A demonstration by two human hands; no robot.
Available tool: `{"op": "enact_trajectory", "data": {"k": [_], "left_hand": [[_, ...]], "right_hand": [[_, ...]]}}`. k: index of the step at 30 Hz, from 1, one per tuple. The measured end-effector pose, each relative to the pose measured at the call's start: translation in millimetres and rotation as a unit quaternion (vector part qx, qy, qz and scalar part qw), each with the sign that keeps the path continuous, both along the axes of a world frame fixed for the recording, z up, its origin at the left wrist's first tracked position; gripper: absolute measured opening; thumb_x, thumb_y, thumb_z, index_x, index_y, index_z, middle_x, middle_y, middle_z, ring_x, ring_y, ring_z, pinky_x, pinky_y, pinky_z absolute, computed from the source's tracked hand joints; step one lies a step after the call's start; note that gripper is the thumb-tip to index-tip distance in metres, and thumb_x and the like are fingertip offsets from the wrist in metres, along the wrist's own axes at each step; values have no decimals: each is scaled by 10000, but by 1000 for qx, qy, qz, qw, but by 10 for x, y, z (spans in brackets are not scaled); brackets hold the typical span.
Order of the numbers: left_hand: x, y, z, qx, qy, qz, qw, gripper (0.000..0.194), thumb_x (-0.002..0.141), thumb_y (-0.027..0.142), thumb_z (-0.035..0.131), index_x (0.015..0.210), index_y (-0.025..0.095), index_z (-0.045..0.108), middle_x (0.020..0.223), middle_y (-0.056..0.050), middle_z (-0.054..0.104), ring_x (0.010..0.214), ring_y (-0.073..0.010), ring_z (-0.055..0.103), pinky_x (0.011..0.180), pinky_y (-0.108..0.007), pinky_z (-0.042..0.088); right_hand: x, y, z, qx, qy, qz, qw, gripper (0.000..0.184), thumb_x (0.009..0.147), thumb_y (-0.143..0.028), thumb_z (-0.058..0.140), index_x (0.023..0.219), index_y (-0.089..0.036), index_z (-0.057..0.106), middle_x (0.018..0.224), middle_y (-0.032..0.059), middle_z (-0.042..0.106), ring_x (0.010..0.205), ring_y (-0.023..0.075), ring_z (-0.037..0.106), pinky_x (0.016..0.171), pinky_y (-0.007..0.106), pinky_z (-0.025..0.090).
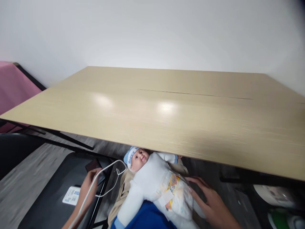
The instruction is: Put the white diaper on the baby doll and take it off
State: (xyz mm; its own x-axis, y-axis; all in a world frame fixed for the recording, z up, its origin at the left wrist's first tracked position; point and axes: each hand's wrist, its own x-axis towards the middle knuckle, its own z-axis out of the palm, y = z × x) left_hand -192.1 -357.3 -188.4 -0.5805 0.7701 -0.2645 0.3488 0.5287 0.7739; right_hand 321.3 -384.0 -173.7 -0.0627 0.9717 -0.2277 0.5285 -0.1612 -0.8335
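1. The counter (pixel 152 121) has a pale wood-grain top, with two bright patches of reflected light and a thin dark line running across its farther half.
2. A person's lap (pixel 120 194), in tan and blue cloth, carries a doll (pixel 150 175) lying on its back just beside the near edge of the counter; a printed diaper (pixel 173 190) lies against the doll's lower body.
3. A black chair seat (pixel 45 194), left of the lap, bears a white label or card (pixel 71 195) with blue print. A dark flat object (pixel 92 166) shows over it; whether they touch is unclear.
4. The floor (pixel 16 175) is grey and streaked, wood-like.
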Motion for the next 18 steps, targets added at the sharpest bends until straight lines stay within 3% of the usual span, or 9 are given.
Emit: {"op": "enact_trajectory", "data": {"k": [2, 3, 5, 6, 7, 9, 12, 15, 18], "left_hand": [[367, -280, 250, 5, -22, -216, 976, 273, 974, 504, 629, 943, 248, 721, 925, -67, 759, 921, -298, 681, 857, -350, 540], [582, -380, 385, 32, -20, -328, 944, 294, 1036, 489, 564, 935, 253, 707, 908, -51, 751, 875, -261, 669, 824, -327, 529], [1049, -450, 640, 129, -14, -561, 818, 228, 1076, 366, 527, 967, 264, 699, 903, -34, 750, 847, -219, 659, 851, -319, 518], [1284, -417, 744, 189, 8, -615, 766, 169, 1068, 332, 551, 1000, 265, 690, 892, -30, 746, 844, -213, 651, 846, -323, 507], [1508, -346, 824, 198, 40, -639, 742, 123, 1071, 293, 560, 1075, 259, 679, 982, -46, 763, 926, -221, 660, 904, -341, 502], [1891, -133, 900, 201, 67, -647, 732, 187, 1084, 260, 555, 1251, 258, 640, 1209, -65, 763, 1101, -234, 653, 1000, -368, 482], [2222, 185, 840, 174, 78, -668, 720, 290, 1097, 285, 576, 1386, 270, 592, 1344, -52, 734, 1231, -248, 613, 1060, -390, 452], [2272, 357, 747, 144, 73, -689, 707, 187, 1073, 333, 637, 1243, 259, 657, 1218, -35, 771, 1133, -240, 630, 1006, -385, 445], [2122, 411, 778, 124, 12, -712, 691, 73, 1027, 304, 702, 1070, 248, 686, 1095, -2, 803, 1041, -204, 665, 1009, -370, 437]], "right_hand": [[-51, 31, 3, -1, -4, 35, 999, 431, 1015, -569, 625, 1313, -300, 782, 1400, 116, 741, 1322, 310, 709, 1160, 437, 561], [-96, 57, 11, -1, -7, 44, 999, 431, 1026, -560, 609, 1326, -297, 772, 1408, 113, 733, 1330, 301, 703, 1169, 430, 554], [-206, 131, 27, 4, -14, 43, 999, 427, 1040, -554, 588, 1334, -294, 755, 1399, 105, 729, 1331, 287, 696, 1163, 417, 554], [-262, 177, 31, 12, -19, 34, 999, 424, 1038, -555, 589, 1330, -293, 749, 1385, 101, 732, 1321, 285, 697, 1149, 412, 558], [-313, 228, 30, 23, -22, 26, 999, 418, 1030, -554, 600, 1320, -290, 746, 1360, 98, 739, 1302, 286, 702, 1132, 410, 564], [-386, 340, 7, 49, -19, 30, 998, 374, 1023, -530, 610, 1255, -279, 763, 1272, 93, 767, 1226, 283, 728, 1077, 397, 577], [-387, 523, -98, 75, -5, 82, 994, 308, 1048, -454, 565, 1038, -249, 795, 1054, 76, 796, 1027, 252, 764, 952, 359, 585], [-289, 704, -248, 97, -25, 74, 992, 325, 1039, -422, 561, 910, -223, 783, 926, 71, 785, 883, 237, 759, 836, 342, 583], [-230, 815, -293, 121, -55, 20, 991, 312, 1019, -430, 583, 967, -208, 796, 1000, 100, 804, 959, 269, 773, 896, 384, 603]]}}
